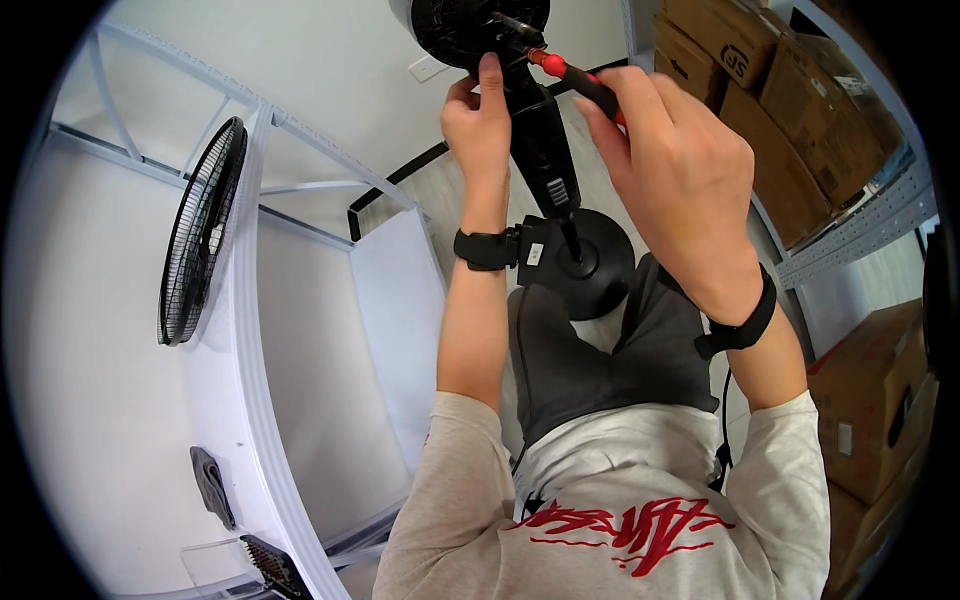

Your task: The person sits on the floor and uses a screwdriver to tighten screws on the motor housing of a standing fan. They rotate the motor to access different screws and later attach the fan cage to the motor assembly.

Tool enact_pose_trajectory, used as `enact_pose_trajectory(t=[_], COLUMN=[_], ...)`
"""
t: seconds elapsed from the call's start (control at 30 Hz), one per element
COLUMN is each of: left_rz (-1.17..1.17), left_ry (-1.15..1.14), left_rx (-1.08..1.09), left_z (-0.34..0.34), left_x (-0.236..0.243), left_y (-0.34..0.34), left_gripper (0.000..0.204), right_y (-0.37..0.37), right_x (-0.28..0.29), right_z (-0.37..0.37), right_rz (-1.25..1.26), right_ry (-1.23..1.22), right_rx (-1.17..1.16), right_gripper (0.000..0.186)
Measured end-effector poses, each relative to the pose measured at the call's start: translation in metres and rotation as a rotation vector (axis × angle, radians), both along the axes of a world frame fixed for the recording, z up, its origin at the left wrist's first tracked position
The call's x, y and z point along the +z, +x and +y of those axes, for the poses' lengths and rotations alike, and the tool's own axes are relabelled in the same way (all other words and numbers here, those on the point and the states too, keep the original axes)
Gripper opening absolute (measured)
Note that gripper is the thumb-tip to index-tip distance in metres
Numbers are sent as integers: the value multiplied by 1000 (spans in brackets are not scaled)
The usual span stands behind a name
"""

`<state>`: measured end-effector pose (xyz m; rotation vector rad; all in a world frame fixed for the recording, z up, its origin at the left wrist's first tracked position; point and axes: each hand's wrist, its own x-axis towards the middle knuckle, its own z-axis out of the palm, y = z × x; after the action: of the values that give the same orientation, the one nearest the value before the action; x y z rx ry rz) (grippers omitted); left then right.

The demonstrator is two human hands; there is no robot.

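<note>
A black stand fan rises in front of me, its motor head (470, 30) at the top edge and its round base (600, 270) down by my legs. My left hand (478, 130) grips the underside of the motor head where it meets the neck, thumb up. In my right hand (680, 150) is a screwdriver (590, 88) with a red and black handle, fingers closed round its end. The screwdriver points up and left at the motor head. Its tip lies against the dark housing, and whether it sits in a screw I cannot tell.
On the white shelf (245, 400) at left a black round fan grille (203, 232) stands on edge. Nearer lie a grey folded cloth (212, 488) and a case of small bits (272, 566). Cardboard boxes (790, 110) fill a rack at right; another box (865, 400) stands below.
</note>
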<state>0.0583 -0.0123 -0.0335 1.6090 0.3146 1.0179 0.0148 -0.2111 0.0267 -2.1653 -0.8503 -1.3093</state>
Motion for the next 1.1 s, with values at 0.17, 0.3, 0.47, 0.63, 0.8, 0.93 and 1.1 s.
enact_pose_trajectory(t=[0.17,0.3,0.47,0.63,0.8,0.93,1.1], left_rz=[-35,-27,-22,1,-34,-20,-42], left_ry=[-22,24,139,148,132,148,139], left_rx=[-13,39,88,103,86,105,96], left_z=[-5,-4,-10,-10,-13,-12,-15], left_x=[-3,-6,0,1,1,-1,1], left_y=[4,7,6,-1,-2,-3,-4], left_gripper=[70,64,59,60,65,60,59], right_y=[-1,-1,-2,-6,-7,-15,-14], right_x=[6,6,11,12,12,14,13], right_z=[-1,-1,-6,-4,-8,-4,-5], right_rz=[113,96,177,204,258,250,190], right_ry=[13,14,-9,21,-137,12,-50], right_rx=[19,51,-35,47,-180,17,-68], right_gripper=[26,25,23,27,28,28,31])
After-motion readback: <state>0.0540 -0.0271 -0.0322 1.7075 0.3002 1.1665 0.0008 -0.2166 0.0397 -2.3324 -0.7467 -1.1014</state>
